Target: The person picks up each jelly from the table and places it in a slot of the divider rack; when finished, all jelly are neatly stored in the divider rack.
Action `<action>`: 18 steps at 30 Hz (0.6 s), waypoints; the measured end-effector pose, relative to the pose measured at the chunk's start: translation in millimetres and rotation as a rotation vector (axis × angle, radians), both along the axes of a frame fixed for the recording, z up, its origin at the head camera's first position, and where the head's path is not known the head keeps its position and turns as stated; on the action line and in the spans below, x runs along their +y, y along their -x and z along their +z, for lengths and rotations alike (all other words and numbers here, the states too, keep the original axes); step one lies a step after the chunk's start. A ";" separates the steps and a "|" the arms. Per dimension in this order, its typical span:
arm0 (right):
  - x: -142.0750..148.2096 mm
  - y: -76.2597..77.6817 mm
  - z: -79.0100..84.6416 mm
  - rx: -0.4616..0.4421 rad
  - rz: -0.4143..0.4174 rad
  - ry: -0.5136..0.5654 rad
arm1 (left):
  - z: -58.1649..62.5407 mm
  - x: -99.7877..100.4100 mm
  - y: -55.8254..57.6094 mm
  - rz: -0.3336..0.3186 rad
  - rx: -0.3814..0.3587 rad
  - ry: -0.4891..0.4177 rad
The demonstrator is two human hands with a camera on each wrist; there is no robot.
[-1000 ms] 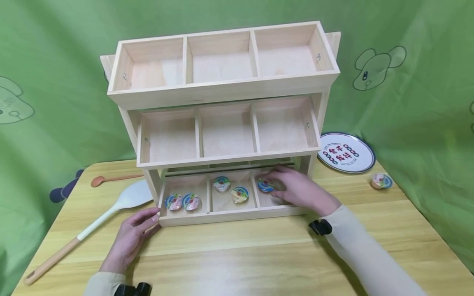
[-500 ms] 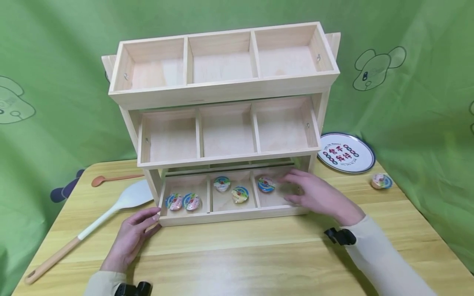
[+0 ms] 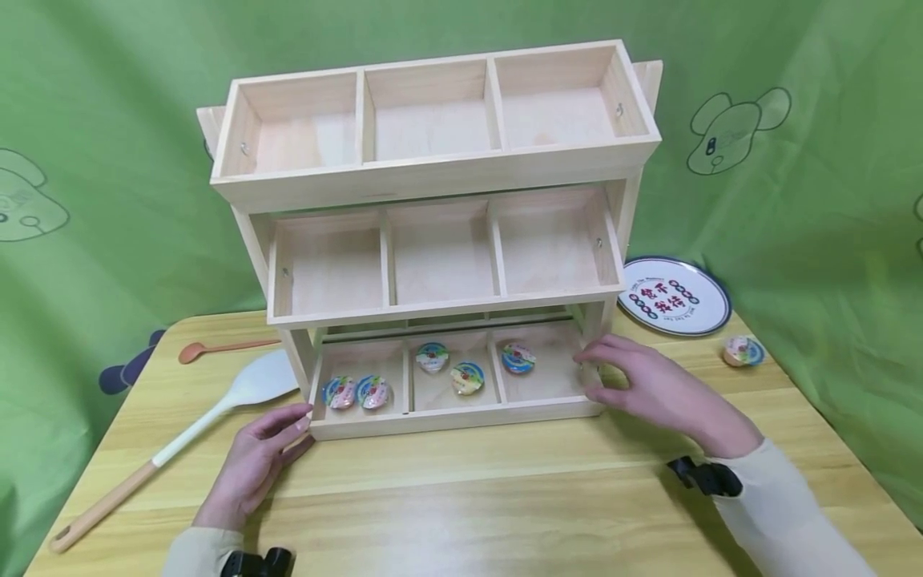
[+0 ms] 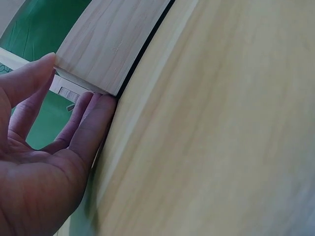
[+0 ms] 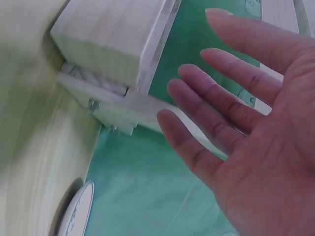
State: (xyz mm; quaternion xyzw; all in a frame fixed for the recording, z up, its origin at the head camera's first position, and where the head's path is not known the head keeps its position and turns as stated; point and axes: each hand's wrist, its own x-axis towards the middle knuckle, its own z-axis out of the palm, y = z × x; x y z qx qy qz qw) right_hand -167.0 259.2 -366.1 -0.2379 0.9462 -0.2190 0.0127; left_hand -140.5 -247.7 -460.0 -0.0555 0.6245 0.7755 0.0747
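Observation:
A three-tier wooden shelf (image 3: 433,178) with divided trays stands on the table. In its bottom tray (image 3: 461,417) sit several small jelly cups with printed lids: two pink ones (image 3: 356,393) in the left compartment, a white one (image 3: 432,358) and a yellow one (image 3: 467,379) in the middle, one (image 3: 517,358) in the right. My left hand (image 3: 255,461) touches the tray's left front corner, thumb at its upper edge and fingertips lower down, as the left wrist view shows. Beside the tray's right end is my right hand (image 3: 652,385), fingers spread and holding nothing, apart from the wood in the right wrist view.
Another jelly cup (image 3: 743,352) lies at the table's right edge, near a white plate (image 3: 675,296) with red characters. To the left lie a white spatula (image 3: 216,409) with a wooden handle and a small brown spoon (image 3: 216,349). A green curtain hangs behind.
My right hand has let go of the jelly cup in the bottom tray's right compartment and moved right, out past the tray's end. My left hand stays at the left corner.

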 end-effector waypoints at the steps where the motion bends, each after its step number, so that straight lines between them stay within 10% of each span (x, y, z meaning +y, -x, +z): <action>1: 2.6 -1.7 0.8 -0.001 -0.001 0.003 | 0.3 0.1 0.1 0.000 -0.002 0.002; 18: 63.0 -20.6 -3.8 0.070 -0.105 0.102 | 0.1 1.0 0.3 0.008 -0.006 -0.006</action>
